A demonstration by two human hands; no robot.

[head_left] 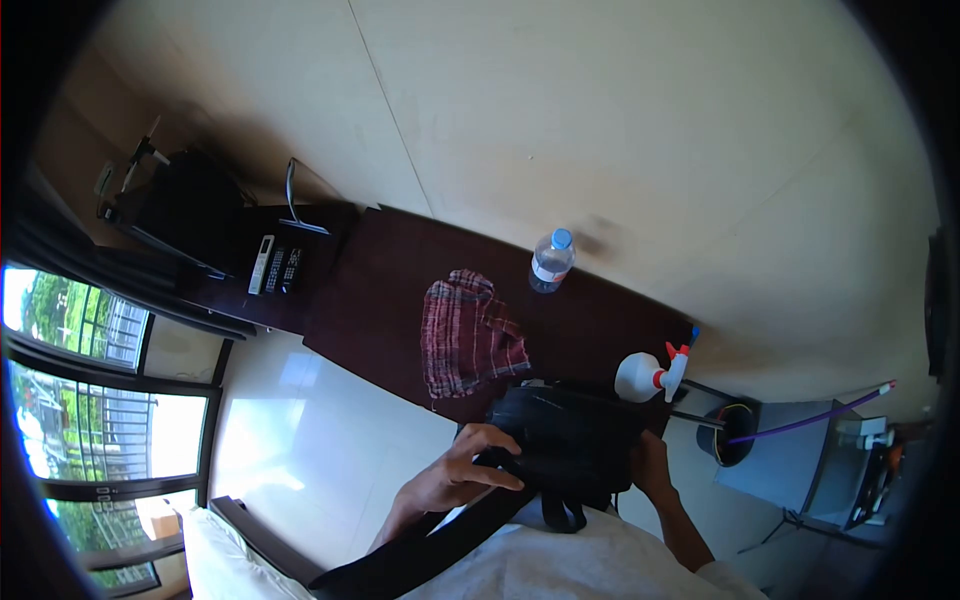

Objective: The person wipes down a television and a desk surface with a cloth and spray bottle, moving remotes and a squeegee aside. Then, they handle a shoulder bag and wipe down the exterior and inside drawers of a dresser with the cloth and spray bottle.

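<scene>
A black bag (570, 432) with a wide strap (430, 548) is held against my body at the table's near edge. My left hand (472, 466) grips its left side, with the thumb and fingers closed on the black fabric. At the opposite side, my right hand (652, 466) holds the bag's edge, its fingertips hidden by the bag. Just beyond lies a crumpled red plaid cloth (465, 335) on the dark table (375, 290). A clear water bottle (552, 262) with a blue cap stands near the wall, and a white spray bottle (640, 378) with a red trigger is right of the bag.
Remote controls (275, 270) lie on a dark cabinet (225, 290) at the left, near a black monitor-like object (180, 210). At the right are a black bin (735, 435), a purple stick (820, 412) and a grey surface (770, 475). Windows (90, 420) line the left side.
</scene>
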